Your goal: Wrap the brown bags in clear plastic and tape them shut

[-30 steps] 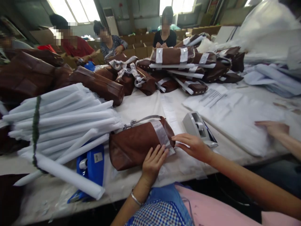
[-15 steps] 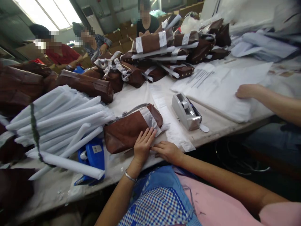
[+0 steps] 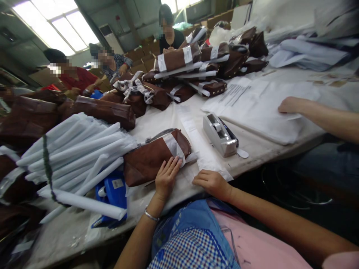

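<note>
Brown bag (image 3: pixel 151 160), pale strip (image 3: pixel 172 144) across right end, left hand (image 3: pixel 166 179) flat against near edge, right hand (image 3: pixel 212 183) curled, grip unclear

To the left of the left hand (image 3: pixel 165 177), a blue tape dispenser (image 3: pixel 119 198) is partly hidden by a thick white roll (image 3: pixel 86 203). Farther left, a bundle of white rolls (image 3: pixel 75 149) is bound by a dark green band (image 3: pixel 47 164). Beyond the right hand (image 3: pixel 213 182), a grey tape dispenser (image 3: pixel 220 134) is seen on the table (image 3: pixel 157 116); to its right, printed white sheets (image 3: pixel 258 112) are reached over by a co-worker's arm (image 3: pixel 325 118). Well beyond both hands, brown bags (image 3: pixel 179 59) are heaped, backed by seated co-workers (image 3: pixel 172 39), cardboard boxes (image 3: pixel 138 56) and windows (image 3: pixel 68 31).
</note>
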The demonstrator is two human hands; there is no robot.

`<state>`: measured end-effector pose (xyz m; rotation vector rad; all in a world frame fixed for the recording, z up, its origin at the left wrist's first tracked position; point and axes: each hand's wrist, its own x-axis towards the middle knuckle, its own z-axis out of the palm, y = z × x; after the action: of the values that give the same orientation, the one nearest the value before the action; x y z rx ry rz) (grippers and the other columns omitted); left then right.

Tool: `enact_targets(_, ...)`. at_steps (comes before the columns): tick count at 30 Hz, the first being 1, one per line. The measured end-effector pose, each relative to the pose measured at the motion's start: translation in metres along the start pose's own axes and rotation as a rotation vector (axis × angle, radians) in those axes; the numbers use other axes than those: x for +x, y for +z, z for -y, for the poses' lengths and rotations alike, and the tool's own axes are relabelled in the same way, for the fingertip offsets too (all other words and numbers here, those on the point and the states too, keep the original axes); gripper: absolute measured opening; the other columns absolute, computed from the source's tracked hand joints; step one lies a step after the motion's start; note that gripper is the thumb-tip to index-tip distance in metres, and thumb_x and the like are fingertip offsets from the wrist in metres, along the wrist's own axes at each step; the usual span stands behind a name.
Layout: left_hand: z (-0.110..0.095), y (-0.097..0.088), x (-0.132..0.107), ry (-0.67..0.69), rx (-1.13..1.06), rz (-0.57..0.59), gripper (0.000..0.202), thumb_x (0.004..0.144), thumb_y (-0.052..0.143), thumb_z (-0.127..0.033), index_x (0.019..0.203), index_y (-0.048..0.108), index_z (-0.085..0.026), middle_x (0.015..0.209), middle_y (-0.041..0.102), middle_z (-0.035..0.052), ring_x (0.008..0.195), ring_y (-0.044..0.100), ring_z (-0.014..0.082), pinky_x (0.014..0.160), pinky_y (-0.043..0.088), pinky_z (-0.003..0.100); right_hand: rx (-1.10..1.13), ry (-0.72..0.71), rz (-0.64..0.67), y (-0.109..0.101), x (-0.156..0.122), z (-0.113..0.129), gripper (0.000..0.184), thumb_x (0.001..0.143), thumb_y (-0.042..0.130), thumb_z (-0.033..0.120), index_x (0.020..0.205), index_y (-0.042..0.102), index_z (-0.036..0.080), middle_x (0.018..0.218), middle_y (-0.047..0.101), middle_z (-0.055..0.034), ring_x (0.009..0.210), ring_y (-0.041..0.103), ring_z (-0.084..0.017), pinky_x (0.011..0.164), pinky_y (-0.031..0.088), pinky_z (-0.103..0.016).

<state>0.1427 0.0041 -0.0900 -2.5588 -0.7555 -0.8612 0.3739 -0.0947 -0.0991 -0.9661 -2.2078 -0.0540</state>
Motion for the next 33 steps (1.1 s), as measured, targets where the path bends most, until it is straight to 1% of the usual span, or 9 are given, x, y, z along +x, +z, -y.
enact_targets(5, -0.002, 0.004, -0.001, -0.017, -0.009, 0.001, 0.052, 0.102, 0.043, -0.009, 0.151, 0.042, -0.025, 0.147, 0.052, 0.0023, 0.14, 0.045, 0.0187, 0.121, 0.033, 0.04, 0.036, -0.008, 0.024, 0.007, -0.008, 0.005, 0.022, 0.102, 0.051, 0.022, 0.116, 0.067, 0.017, 0.106, 0.073, -0.007, 0.094, 0.064, -0.019, 0.084, 0.052, -0.033)
enact_targets(9, -0.002, 0.005, -0.002, -0.022, -0.022, -0.001, 0.05, 0.102, 0.046, -0.012, 0.15, 0.044, -0.026, 0.146, 0.053, 0.0023, 0.14, 0.046, 0.0183, 0.122, 0.033, 0.039, -0.021, 0.106, 0.1, 0.001, -0.015, 0.005, 0.052, 0.095, 0.061, 0.047, 0.136, 0.058, 0.016, 0.129, 0.065, -0.0144, 0.117, 0.058, -0.028, 0.099, 0.049, -0.045)
enact_targets(17, -0.003, 0.005, -0.002, -0.035, -0.036, -0.011, 0.048, 0.102, 0.042, -0.01, 0.148, 0.047, -0.025, 0.145, 0.054, 0.0035, 0.139, 0.046, 0.0194, 0.12, 0.036, 0.041, 0.103, 0.126, 0.258, -0.006, -0.006, -0.004, 0.043, 0.091, 0.07, 0.036, 0.127, 0.063, 0.014, 0.115, 0.069, -0.0119, 0.097, 0.063, -0.023, 0.087, 0.055, -0.035)
enact_targets(19, -0.003, 0.005, -0.002, -0.031, -0.027, -0.012, 0.048, 0.102, 0.042, -0.011, 0.148, 0.047, -0.025, 0.145, 0.054, 0.004, 0.139, 0.047, 0.0193, 0.12, 0.036, 0.041, 0.081, 0.122, 0.204, -0.011, 0.006, -0.003, 0.04, 0.093, 0.067, 0.036, 0.127, 0.063, 0.015, 0.106, 0.072, -0.0095, 0.092, 0.065, -0.022, 0.082, 0.054, -0.034)
enact_targets(21, -0.004, 0.006, -0.003, -0.028, -0.016, -0.017, 0.048, 0.102, 0.042, -0.011, 0.148, 0.047, -0.025, 0.145, 0.054, 0.0036, 0.139, 0.046, 0.0187, 0.121, 0.036, 0.041, 0.037, 0.146, 0.062, -0.017, 0.021, -0.002, 0.03, 0.097, 0.062, 0.036, 0.121, 0.065, 0.017, 0.099, 0.074, -0.0082, 0.089, 0.066, -0.021, 0.081, 0.052, -0.034)
enact_targets(24, -0.004, 0.006, -0.003, -0.03, -0.001, -0.028, 0.046, 0.103, 0.044, -0.014, 0.148, 0.048, -0.025, 0.146, 0.053, 0.0026, 0.14, 0.046, 0.0181, 0.121, 0.035, 0.04, 0.04, 0.342, -0.136, -0.023, 0.049, 0.0, 0.025, 0.099, 0.059, 0.041, 0.107, 0.066, 0.018, 0.092, 0.072, -0.0075, 0.083, 0.066, -0.02, 0.077, 0.05, -0.032)
enact_targets(27, -0.004, 0.007, -0.002, -0.021, 0.011, -0.053, 0.043, 0.104, 0.045, -0.016, 0.146, 0.05, -0.023, 0.147, 0.053, 0.002, 0.14, 0.045, 0.0182, 0.122, 0.035, 0.04, 0.048, 0.554, -0.123, -0.019, 0.07, -0.002, 0.028, 0.095, 0.063, 0.047, 0.091, 0.066, 0.02, 0.079, 0.069, -0.0029, 0.069, 0.064, -0.018, 0.066, 0.046, -0.03)
enact_targets(29, -0.004, 0.007, -0.002, -0.013, 0.023, -0.071, 0.043, 0.103, 0.044, -0.014, 0.145, 0.05, -0.022, 0.147, 0.053, 0.0012, 0.14, 0.046, 0.0178, 0.121, 0.035, 0.04, 0.065, 0.649, -0.096, -0.013, 0.077, -0.005, 0.027, 0.094, 0.062, 0.045, 0.081, 0.067, 0.022, 0.074, 0.069, -0.0009, 0.067, 0.064, -0.018, 0.064, 0.044, -0.03)
enact_targets(33, -0.003, 0.006, -0.002, -0.02, 0.03, -0.06, 0.045, 0.103, 0.045, -0.013, 0.146, 0.048, -0.023, 0.148, 0.052, -0.0001, 0.14, 0.046, 0.0165, 0.121, 0.035, 0.038, 0.297, 0.79, -0.11, -0.002, 0.074, -0.01, 0.028, 0.094, 0.059, 0.041, 0.077, 0.069, 0.022, 0.071, 0.07, -0.0005, 0.067, 0.066, -0.018, 0.065, 0.045, -0.029)
